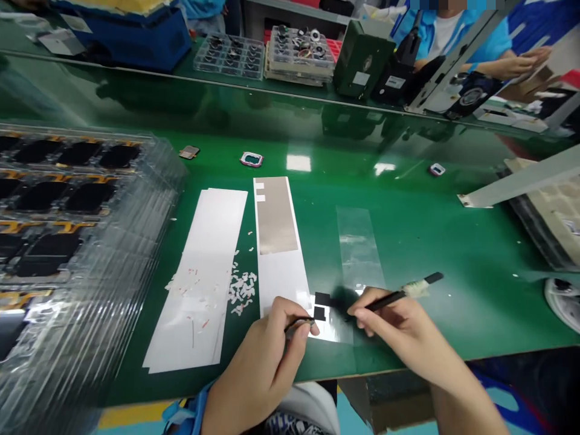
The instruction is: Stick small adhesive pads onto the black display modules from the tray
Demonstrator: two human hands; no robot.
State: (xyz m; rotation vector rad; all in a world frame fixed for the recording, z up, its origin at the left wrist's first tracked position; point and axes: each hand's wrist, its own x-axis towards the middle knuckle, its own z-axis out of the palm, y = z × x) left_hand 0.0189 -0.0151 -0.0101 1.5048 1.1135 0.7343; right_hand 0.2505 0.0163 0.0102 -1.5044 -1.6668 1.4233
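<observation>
My left hand (pixel 265 359) is closed, pinching a small dark flat part (pixel 296 321) between thumb and fingers; its exact kind does not show. In my right hand (pixel 405 329) is a slim black pen-like tool (pixel 385 300), its rear end wrapped in pale tape; the tip is blurred against a dark shadow. Between the hands, black square pieces (pixel 322 299) lie on a sheet with a shiny white end. Partly behind my left hand runs a white strip (pixel 283 272) bearing a beige adhesive sheet (pixel 277 217). Clear film (pixel 360 241) lies beyond my right hand.
White paper sheets (pixel 199 272) lie at left, beside a heap of white scraps (pixel 242 292). Stacked clear trays of black screens (pixel 86 193) fill the left side. Small watch-like parts (pixel 251 159) dot the green bench (pixel 317 187). Across the divider, a person (pixel 493 48) works.
</observation>
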